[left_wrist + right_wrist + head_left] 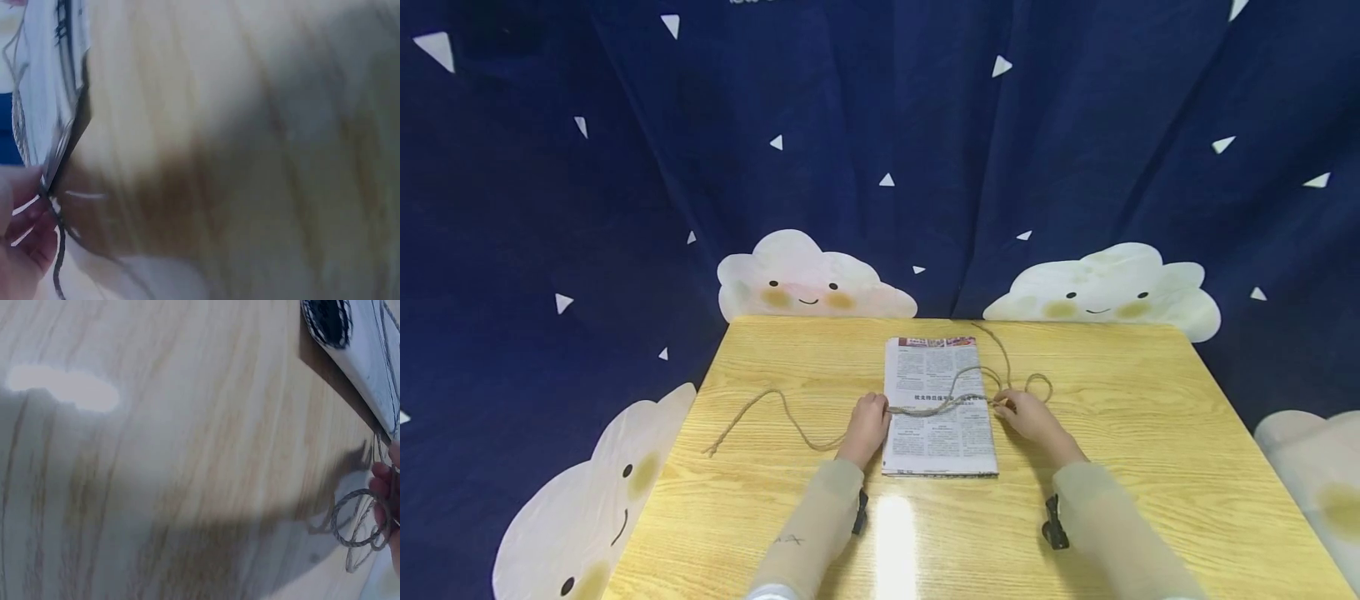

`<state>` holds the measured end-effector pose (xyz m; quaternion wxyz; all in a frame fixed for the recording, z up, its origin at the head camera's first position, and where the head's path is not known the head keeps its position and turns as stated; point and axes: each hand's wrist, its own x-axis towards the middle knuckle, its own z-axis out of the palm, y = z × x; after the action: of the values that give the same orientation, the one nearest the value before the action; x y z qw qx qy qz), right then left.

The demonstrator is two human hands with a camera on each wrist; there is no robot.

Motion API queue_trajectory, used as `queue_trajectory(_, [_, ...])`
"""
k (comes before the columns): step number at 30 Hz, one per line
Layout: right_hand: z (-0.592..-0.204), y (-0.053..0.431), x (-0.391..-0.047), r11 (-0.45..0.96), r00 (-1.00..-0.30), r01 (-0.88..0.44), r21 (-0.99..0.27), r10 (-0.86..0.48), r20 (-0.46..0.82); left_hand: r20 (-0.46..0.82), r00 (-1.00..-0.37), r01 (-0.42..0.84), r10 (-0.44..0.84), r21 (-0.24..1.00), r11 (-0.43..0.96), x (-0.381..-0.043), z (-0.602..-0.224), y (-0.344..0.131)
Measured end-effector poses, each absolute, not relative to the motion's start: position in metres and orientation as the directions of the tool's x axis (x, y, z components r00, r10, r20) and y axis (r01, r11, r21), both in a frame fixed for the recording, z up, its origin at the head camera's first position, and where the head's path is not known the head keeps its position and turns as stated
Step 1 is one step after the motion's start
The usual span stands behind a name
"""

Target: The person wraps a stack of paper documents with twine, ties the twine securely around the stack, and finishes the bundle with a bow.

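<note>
A folded stack of newspaper (936, 446) lies on the table. Brown twine (925, 412) crosses its upper face. At the left edge of the stack, my left hand (867, 425) pinches the twine against the paper; the left wrist view shows a loose strand (60, 262) hanging below the fingers. My right hand (1032, 415) holds the twine at the opposite edge. A small loop of twine (353, 515) sticks out beside the right fingers in the right wrist view, where most of that hand is cut off.
One loose twine end (722, 437) trails over the wooden table (1135, 400) to the left. Another end (996, 342) reaches toward the back edge. Behind the table hangs a dark blue curtain (850, 108) with white triangles and clouds.
</note>
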<state>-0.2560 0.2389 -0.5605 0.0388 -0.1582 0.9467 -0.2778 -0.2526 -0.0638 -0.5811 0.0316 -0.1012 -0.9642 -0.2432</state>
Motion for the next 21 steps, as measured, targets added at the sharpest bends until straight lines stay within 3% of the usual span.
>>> queue_trajectory(7, [-0.565,0.239,-0.254,0.81,-0.956,-0.277,-0.517,-0.287,0.064,0.125,-0.965,0.262,0.23,0.468,0.844,-0.251,-0.583,-0.065])
queue_trajectory(12, [-0.562,0.244,-0.254,0.808,-0.96,-0.261,-0.528,-0.273,0.055,0.127,-0.947,0.321,0.295,0.375,0.87,-0.25,-0.583,-0.078])
queue_trajectory(16, [-0.561,0.248,-0.255,0.79,-0.96,-0.25,-0.56,-0.277,0.038,0.128,-0.949,0.315,0.289,0.314,0.896,-0.252,-0.585,-0.088])
queue_trajectory(21, [-0.563,0.251,-0.258,0.786,-0.961,-0.242,-0.569,-0.276,0.028,0.128,-0.959,0.283,0.254,0.33,0.901,-0.253,-0.582,-0.097])
